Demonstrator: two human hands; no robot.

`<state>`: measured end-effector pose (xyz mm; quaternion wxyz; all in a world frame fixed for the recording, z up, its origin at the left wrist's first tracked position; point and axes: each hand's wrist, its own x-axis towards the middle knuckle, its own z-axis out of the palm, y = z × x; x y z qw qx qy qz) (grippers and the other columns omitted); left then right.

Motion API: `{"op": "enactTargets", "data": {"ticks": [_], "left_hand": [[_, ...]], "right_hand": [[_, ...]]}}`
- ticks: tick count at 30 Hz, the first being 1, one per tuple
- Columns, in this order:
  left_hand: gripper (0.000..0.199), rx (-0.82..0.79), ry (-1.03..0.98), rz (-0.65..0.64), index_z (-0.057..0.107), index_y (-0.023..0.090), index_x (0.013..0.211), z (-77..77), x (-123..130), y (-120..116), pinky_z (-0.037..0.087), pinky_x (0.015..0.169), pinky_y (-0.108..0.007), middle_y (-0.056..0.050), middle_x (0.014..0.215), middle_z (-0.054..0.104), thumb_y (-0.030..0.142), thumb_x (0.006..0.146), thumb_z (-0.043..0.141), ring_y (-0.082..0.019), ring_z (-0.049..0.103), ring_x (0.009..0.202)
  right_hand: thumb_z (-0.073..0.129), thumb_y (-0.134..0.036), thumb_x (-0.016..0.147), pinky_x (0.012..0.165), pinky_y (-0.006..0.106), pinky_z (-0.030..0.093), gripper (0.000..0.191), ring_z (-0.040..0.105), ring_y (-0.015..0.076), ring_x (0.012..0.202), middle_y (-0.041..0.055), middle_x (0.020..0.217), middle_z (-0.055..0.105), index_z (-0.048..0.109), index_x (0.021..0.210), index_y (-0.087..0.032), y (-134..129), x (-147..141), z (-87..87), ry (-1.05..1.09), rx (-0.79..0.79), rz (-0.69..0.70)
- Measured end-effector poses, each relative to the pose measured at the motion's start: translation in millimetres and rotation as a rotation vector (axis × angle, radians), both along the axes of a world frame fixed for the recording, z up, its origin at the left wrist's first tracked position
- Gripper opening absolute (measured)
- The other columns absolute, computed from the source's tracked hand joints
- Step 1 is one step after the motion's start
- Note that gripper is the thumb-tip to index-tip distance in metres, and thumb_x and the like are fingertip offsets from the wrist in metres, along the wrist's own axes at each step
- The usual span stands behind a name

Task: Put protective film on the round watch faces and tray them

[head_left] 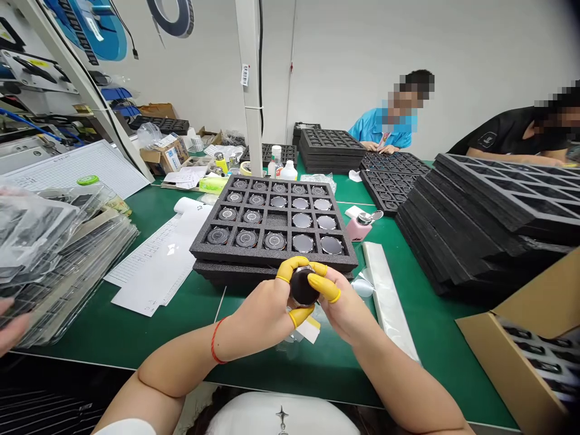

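Observation:
Between my two hands is a round, black-faced watch case point(302, 287) with a silvery rim. My left hand point(260, 311) grips its left side, with yellow finger cots on thumb and forefinger. My right hand point(342, 302), also in yellow finger cots, holds the right side, its thumb lying on the dark face. Just beyond sits a black foam tray point(276, 256) on top of another; its compartments hold several round watch cases point(247, 238), some with pale shiny faces. One compartment in the third row shows bare foam.
At right rise stacked black foam trays point(435, 241) and a cardboard box point(502, 356). A pink pump bottle point(359, 227) and a white strip point(389, 302) lie nearer. Left are papers point(149, 266) and plastic-wrapped trays point(77, 284), beside another person's hand point(11, 326). Two people sit beyond.

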<state>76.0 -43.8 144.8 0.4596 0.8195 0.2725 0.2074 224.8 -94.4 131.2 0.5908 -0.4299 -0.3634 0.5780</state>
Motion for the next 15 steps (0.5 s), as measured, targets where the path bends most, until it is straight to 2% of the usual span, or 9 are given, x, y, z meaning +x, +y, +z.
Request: {"op": "enactTargets", "data": {"ticks": [5,11,15], "left_hand": [[0.058,-0.031,-0.005,-0.022,0.036,0.021,0.134,2.7,-0.1,1.4,0.053,0.069,-0.029,-0.006,0.096,0.071,0.025,0.083,0.063,-0.021,0.07,0.076],[0.047,0.066,0.017,0.004,0.043,0.021,0.127,-6.7,3.1,0.3,0.05,0.063,-0.028,-0.005,0.087,0.069,0.024,0.083,0.061,-0.02,0.067,0.068],[0.052,0.003,0.003,-0.034,0.042,0.021,0.129,-5.0,3.8,1.0,0.053,0.066,-0.029,-0.006,0.095,0.069,0.023,0.082,0.063,-0.019,0.067,0.071]], "right_hand": [[0.073,-0.035,0.073,0.076,0.027,0.047,0.022,0.058,0.0146,0.076,0.0006,0.084,0.067,0.07,0.089,-0.021,-1.3,2.0,-0.6,0.001,0.01,0.024],[0.075,-0.039,0.071,0.069,0.027,0.048,0.023,0.056,0.014,0.069,-0.0003,0.077,0.066,0.069,0.084,-0.021,2.9,-3.5,-4.6,0.074,-0.007,-0.026],[0.073,-0.051,0.071,0.064,0.027,0.046,0.033,0.053,0.0132,0.064,-0.0007,0.069,0.063,0.067,0.074,-0.019,5.1,-2.4,-4.4,0.065,-0.064,-0.079]]}}
